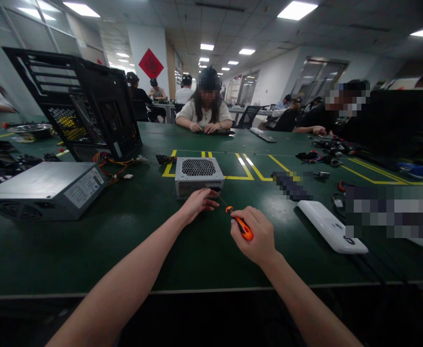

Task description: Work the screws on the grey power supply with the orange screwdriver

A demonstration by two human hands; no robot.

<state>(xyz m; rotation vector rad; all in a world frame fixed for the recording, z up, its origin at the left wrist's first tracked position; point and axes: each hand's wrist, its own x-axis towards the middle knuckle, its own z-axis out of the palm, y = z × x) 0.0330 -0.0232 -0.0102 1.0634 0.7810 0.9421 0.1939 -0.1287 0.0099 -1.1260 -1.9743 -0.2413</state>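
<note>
My right hand (254,232) is wrapped around the orange and black handle of a screwdriver (246,229). Its thin shaft slants up and left to the lower right front of a grey computer power supply (198,184). At that same face is my left hand (198,205), fingers stretched out and partly apart, the upper ones by the screwdriver's tip. Whether they press on the casing I cannot tell, and the tip itself is hard to make out. The power supply has a honeycomb vent on top, and a dark cable bundle (165,159) lies at its back left.
A larger power supply (34,180) lies at left, before an upright black computer case (88,106). To the right are a white power bank-like device (330,226), a blurred dark object (291,185) and cables (329,147). Across the green table (124,255) sits a person (206,108).
</note>
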